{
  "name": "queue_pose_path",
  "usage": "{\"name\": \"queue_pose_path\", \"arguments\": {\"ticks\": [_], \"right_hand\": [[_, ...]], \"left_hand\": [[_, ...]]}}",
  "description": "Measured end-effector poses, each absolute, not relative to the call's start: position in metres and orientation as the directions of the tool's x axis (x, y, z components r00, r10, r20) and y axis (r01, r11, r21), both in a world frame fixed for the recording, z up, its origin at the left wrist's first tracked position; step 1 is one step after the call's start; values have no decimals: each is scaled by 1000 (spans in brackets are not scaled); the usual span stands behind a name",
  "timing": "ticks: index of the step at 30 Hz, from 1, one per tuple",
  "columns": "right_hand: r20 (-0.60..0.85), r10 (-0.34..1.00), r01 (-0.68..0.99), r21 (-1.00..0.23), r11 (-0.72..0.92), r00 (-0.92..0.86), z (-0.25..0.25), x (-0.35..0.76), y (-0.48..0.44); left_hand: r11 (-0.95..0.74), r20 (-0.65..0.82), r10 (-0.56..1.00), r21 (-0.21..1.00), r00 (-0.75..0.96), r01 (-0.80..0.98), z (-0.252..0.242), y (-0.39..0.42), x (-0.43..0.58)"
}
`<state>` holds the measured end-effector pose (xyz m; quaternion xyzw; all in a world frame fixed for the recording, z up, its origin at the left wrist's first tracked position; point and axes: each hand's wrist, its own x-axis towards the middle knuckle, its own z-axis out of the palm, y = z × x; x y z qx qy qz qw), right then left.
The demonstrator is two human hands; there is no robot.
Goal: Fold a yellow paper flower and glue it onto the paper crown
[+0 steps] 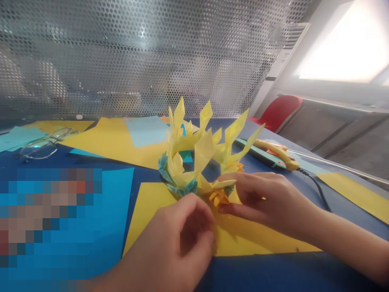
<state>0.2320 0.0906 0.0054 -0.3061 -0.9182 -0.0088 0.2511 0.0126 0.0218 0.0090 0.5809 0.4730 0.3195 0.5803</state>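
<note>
Pinching the paper crown (204,151) with the right hand (267,194) over the far edge of the yellow sheet (243,241); curling the left hand (179,229) close by — cannot tell around what — with blue table (243,273) along the near side.

No lettering, label, brand, number or sign can be read anywhere here

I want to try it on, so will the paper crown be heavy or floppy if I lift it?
The paper crown is probably light for its size, since it looks like thin folded sheets. Its spikes stand up by themselves, so it seems fairly stiff. Still, the narrow tips might bend if squeezed.
</note>
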Motion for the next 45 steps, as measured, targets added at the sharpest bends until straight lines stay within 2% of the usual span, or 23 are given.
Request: {"name": "queue_pose_path", "arguments": {"ticks": [12, 45], "right_hand": [[519, 521, 551, -111, 827, -677, 0, 234, 94], [506, 463, 525, -23, 851, -728, 13, 226, 90]], "left_hand": [[132, -189, 919, 974, 345, 182, 11, 21, 13], [120, -179, 921, 975, 346, 185, 10, 22, 13]]}}
